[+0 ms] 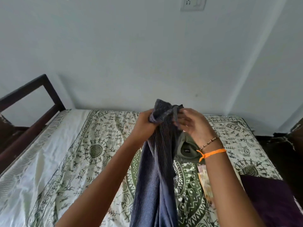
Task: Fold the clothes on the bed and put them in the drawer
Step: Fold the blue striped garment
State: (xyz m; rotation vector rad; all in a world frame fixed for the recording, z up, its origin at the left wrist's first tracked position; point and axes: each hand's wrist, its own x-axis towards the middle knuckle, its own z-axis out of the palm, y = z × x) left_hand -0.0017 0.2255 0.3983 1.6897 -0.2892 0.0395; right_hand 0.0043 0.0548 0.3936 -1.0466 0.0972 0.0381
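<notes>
A dark blue pinstriped garment (154,174) hangs above the bed, lifted by its top end. My left hand (146,122) grips a bunched part of that top end. My right hand (191,123) pinches the edge beside it with the fingertips. The cloth trails down out of the bottom of the frame. Behind the striped cloth, an olive green garment (186,148) with a dark neck label lies on the bed (101,145). A purple cloth (268,199) lies at the right. No drawer is in view.
The bed wears a white sheet printed with green figures. A dark wooden bed frame (32,99) rises at the left. A pale patterned cloth (205,182) lies under my right forearm. A plain wall with a socket (193,3) stands behind.
</notes>
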